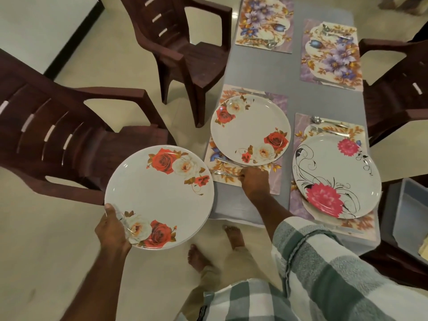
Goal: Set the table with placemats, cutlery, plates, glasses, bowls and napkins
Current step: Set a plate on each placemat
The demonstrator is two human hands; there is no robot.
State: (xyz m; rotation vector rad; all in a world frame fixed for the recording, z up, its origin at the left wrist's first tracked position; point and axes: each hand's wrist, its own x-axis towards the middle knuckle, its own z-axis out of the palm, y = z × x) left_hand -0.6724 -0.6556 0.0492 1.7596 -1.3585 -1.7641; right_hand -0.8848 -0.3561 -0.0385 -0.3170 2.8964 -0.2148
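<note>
3 plates show: 1 rose plate (159, 198) held out over the floor at the left, a 2nd rose plate (250, 129) lying on the near-left placemat (273, 181), and 1 pink-flower plate (335, 177) lying on the near-right placemat (298, 128). The held one may be a stack, since more rims show at its lower edge, but I cannot tell how many. 4 floral placemats lie on the table (294, 93), 2 near and 2 far: the far-left mat (264, 22) and far-right mat (331, 54) carry cutlery only. Cutlery (225, 169) lies at the near edge of the near-left placemat, and a spoon and fork (328, 128) lie at the far edge of the near-right one. 3 dark brown plastic chairs stand around: 1 (58, 135) at the near left, 1 (185, 42) at the far left, and 1 (393, 93) at the right. The table has a grey top and stands on a pale tiled floor (46, 251); a grey bin (412, 209) sits at the right. The left hand (113, 230) grips the held plate's near rim, thumb on top. The right hand (253, 181) reaches to the near-left placemat, fingertips pinching the cutlery just below the 2nd rose plate.
</note>
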